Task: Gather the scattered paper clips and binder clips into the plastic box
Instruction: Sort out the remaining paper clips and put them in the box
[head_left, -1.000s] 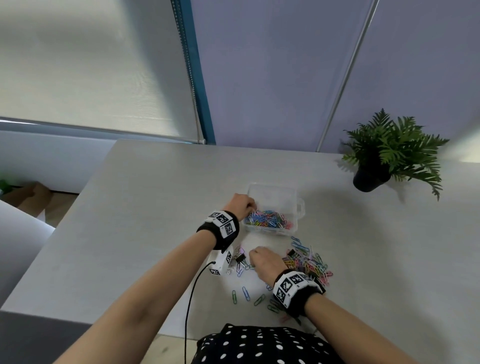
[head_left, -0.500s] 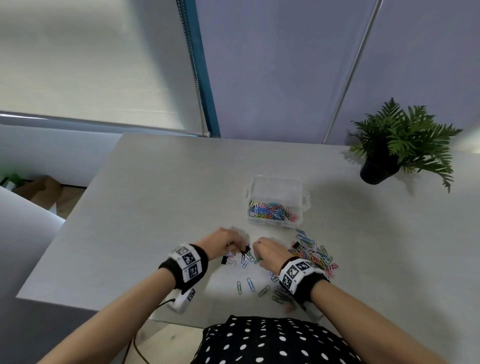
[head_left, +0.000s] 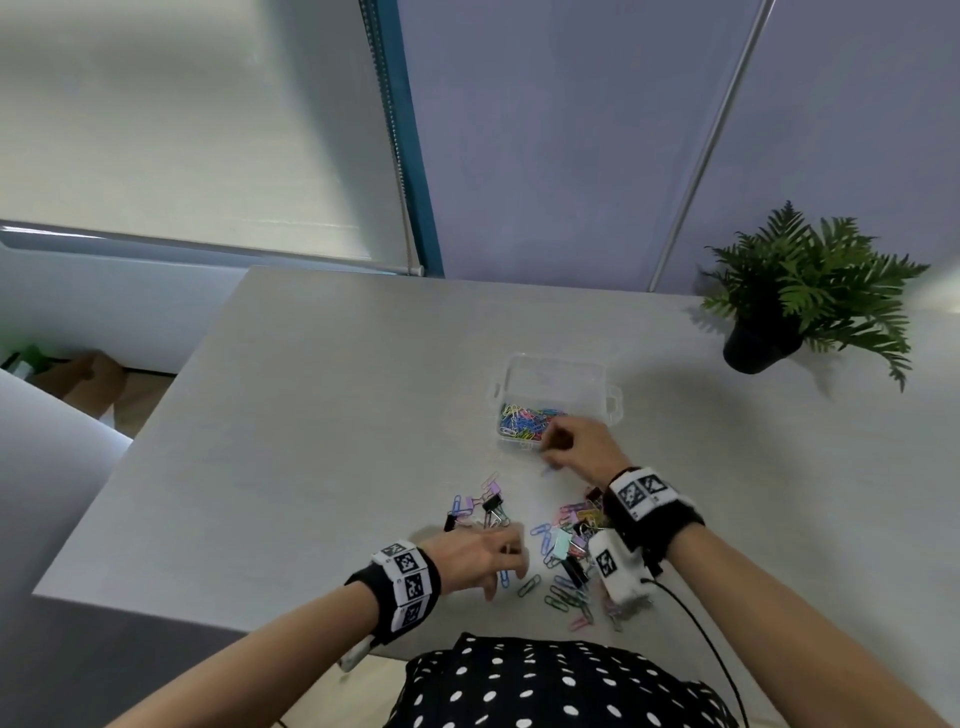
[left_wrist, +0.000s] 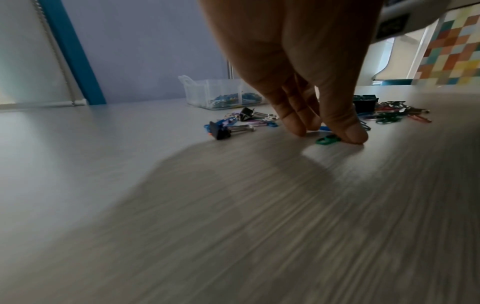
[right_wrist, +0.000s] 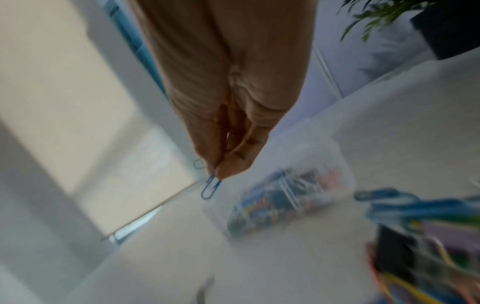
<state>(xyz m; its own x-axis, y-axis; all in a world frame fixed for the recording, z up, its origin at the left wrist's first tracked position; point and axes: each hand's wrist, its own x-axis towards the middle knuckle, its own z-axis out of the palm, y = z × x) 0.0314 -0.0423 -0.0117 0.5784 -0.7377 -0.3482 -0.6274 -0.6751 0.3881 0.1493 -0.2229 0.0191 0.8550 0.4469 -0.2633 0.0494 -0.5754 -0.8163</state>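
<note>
Now each hand works on one tiny clip.
Right hand pinches a light, thin blue paper clip near the plastic box; left hand fingertips press a slippery green paper clip flat on the table.

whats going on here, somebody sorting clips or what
A person is gathering loose clips off a table into a clear plastic box, which already holds many coloured paper clips. The right hand pinches a blue paper clip beside the box. The left hand has its fingertips down on the table at a green paper clip. Black binder clips and more paper clips remain scattered on the table.
</note>
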